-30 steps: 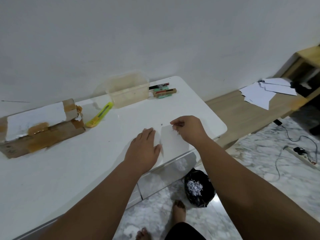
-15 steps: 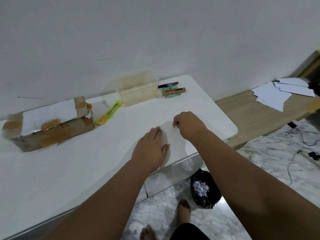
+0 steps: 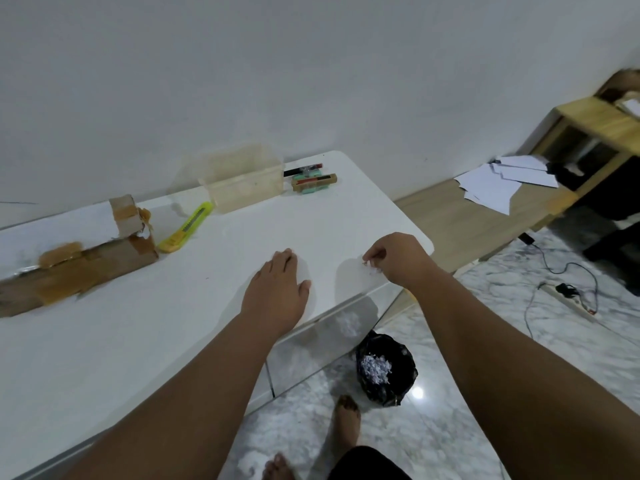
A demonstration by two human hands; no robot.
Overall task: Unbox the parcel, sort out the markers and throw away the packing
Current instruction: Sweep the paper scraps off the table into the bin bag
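Observation:
The opened cardboard parcel [image 3: 79, 268], patched with brown tape, lies at the left of the white table [image 3: 138, 341]. Several markers [image 3: 311, 180] lie at the far edge beside a clear plastic box [image 3: 242, 181]. My left hand [image 3: 277, 292] rests flat on the table, fingers together, palm down. My right hand [image 3: 394, 261] pinches small white shreds of packing [image 3: 372, 270] near the table's front right edge. Under that edge, on the floor, stands a black bag [image 3: 388, 368] with white shredded paper inside.
A yellow-green utility knife [image 3: 187, 226] lies between the parcel and the clear box. My bare feet [image 3: 346, 424] stand on the marble floor. A low wooden bench with white sheets [image 3: 498, 181] is at the right, a power strip with cables [image 3: 568, 296] beyond.
My right hand has slid right toward the table's edge with the white shreds, away from my left hand. My view has shifted, and the parcel's end flap now stands up.

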